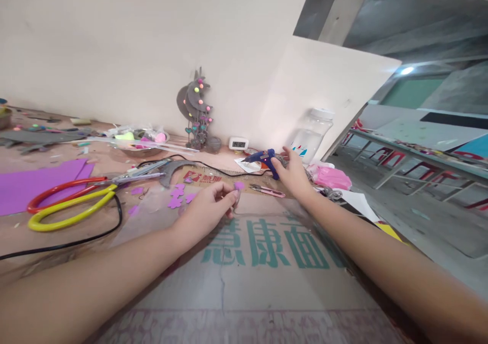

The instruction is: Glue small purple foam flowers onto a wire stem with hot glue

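Left hand: the left hand (213, 201) has thumb and fingertips closed in a pinch, the other fingers curled under.
In that pinch: a small purple piece (239, 185), standing just beyond the fingertips; whatever else the curled fingers may hide, cannot tell.
Right hand: the right hand (293, 174) reaches farther forward, fingers parted, thumb at the glue gun's grip; firm contact or a mere overlap in view, cannot tell.
Glue gun: the blue glue gun (263, 156) lies just left of the right hand and ahead of the left, nozzle pointing left.
Handling, purple piece: probably thin foam, light, soft, easily creased; best pinched by its edge, lightly.
Handling, glue gun: likely rigid and fairly light, with a trailing cord; take it by the grip, fingers well off the nozzle, which may be hot.
Between the hands: pink-handled snips (267, 190), near the glue gun.
Beneath the hands: a cardboard sheet (244, 293) with green lettering, spread over the desk (95, 260).
Left of the left hand: purple cutouts (176, 196) close by; red-and-yellow scissors (72, 196) farther out.
Ahead of both: a grey ornament (196, 105) dotted with bright balls; a white clock (239, 144).
Beyond the right hand: a clear jar (312, 135).
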Available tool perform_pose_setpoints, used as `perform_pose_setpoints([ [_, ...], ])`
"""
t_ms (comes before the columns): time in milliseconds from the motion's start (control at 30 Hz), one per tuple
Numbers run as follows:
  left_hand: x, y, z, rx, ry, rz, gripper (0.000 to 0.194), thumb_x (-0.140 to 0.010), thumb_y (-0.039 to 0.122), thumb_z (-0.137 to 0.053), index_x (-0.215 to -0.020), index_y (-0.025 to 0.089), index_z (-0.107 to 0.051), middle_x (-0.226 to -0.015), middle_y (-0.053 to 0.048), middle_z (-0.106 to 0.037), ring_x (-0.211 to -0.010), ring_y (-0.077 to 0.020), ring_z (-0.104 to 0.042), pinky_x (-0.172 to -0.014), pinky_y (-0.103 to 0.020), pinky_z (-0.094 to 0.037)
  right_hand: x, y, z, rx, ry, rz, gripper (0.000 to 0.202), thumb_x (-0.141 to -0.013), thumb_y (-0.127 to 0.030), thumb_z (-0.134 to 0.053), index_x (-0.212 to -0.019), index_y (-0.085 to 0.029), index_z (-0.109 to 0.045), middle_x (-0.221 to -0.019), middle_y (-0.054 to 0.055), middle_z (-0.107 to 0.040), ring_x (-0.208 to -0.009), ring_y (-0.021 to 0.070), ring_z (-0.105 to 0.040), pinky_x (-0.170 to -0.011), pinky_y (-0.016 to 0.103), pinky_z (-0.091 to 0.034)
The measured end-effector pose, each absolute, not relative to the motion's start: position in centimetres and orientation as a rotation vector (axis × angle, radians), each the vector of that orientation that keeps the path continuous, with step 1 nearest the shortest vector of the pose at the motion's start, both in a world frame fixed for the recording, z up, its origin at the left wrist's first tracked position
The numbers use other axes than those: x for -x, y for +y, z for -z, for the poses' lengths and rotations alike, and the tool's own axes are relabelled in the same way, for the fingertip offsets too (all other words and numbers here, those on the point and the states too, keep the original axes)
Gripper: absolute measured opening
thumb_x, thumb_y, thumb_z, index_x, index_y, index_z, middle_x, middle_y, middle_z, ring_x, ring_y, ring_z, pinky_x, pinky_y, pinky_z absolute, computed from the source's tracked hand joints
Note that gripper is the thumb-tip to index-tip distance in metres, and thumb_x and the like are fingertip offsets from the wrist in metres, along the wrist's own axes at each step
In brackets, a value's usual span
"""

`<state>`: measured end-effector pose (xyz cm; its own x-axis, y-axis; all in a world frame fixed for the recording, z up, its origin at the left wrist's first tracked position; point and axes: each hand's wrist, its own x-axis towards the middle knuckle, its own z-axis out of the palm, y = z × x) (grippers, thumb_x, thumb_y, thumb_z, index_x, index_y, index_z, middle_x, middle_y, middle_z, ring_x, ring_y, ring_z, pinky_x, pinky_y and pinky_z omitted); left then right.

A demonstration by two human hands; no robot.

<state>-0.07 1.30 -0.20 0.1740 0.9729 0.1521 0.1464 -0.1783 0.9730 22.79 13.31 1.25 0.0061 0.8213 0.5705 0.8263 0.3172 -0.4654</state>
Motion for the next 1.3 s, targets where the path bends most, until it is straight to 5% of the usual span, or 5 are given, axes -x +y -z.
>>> perform_pose_setpoints([
  [133,0.1,1.1,0.0,-1.645,1.222,-1.176,0.021,-0.079,0.035,-0.053,-0.071,0.016,-0.057,-0.061,0.003,-0.054,-0.057,-0.0109,-0.050,-0.053,-0.022,-0.035,-21.3,7.6,-2.3,1.275,-1.911,-0.194,0.031,-0.082,-0.042,-0.052,-0.098,-0.017,-0.058,-0.099,0.009,-0.062,-0.088,0.0202,-0.057,-0.082,0.035,-0.044],
  [333,0.1,0.9,-0.1,-1.775,1.260,-1.165,0.018,-0.080,0.031,-0.052,-0.074,0.017,-0.060,-0.064,0.002,-0.057,-0.058,-0.0114,-0.051,-0.055,-0.023,-0.037,-17.5,1.0,-2.6,1.182,-1.749,-1.183,0.035,-0.079,-0.053,-0.053,-0.080,-0.019,-0.043,-0.066,-0.003,-0.061,-0.038,0.0052,-0.041,-0.046,0.022,-0.038],
  [533,-0.2,0.3,-0.5,-1.974,1.323,-1.160,0.015,-0.081,0.026,-0.052,-0.072,0.017,-0.061,-0.071,0.001,-0.058,-0.066,-0.0120,-0.052,-0.060,-0.024,-0.037,-16.3,-0.7,-1.1,0.945,-1.406,-1.680,0.035,-0.073,-0.036,-0.066,-0.082,-0.022,-0.035,-0.055,-0.009,-0.053,-0.043,0.0100,-0.054,-0.045,0.022,-0.044],
  [867,0.1,0.1,-0.5,-1.961,1.268,-1.096,0.022,-0.082,0.035,-0.049,-0.075,0.017,-0.060,-0.066,0.001,-0.056,-0.061,-0.0120,-0.050,-0.056,-0.023,-0.037,-18.1,1.4,-1.0,1.150,-1.689,-1.116,0.019,-0.074,-0.034,-0.063,-0.081,-0.017,-0.057,-0.068,-0.003,-0.055,-0.055,0.0073,-0.051,-0.052,0.021,-0.041],
  [1300,0.1,0.4,-0.2,-1.845,1.186,-1.060,0.024,-0.081,0.038,-0.050,-0.076,0.017,-0.059,-0.067,0.001,-0.055,-0.060,-0.0115,-0.048,-0.054,-0.022,-0.035,-17.3,0.8,-0.7,1.111,-1.664,-1.239,0.019,-0.075,-0.034,-0.063,-0.084,-0.018,-0.056,-0.071,-0.003,-0.054,-0.053,0.0063,-0.049,-0.048,0.020,-0.040],
])
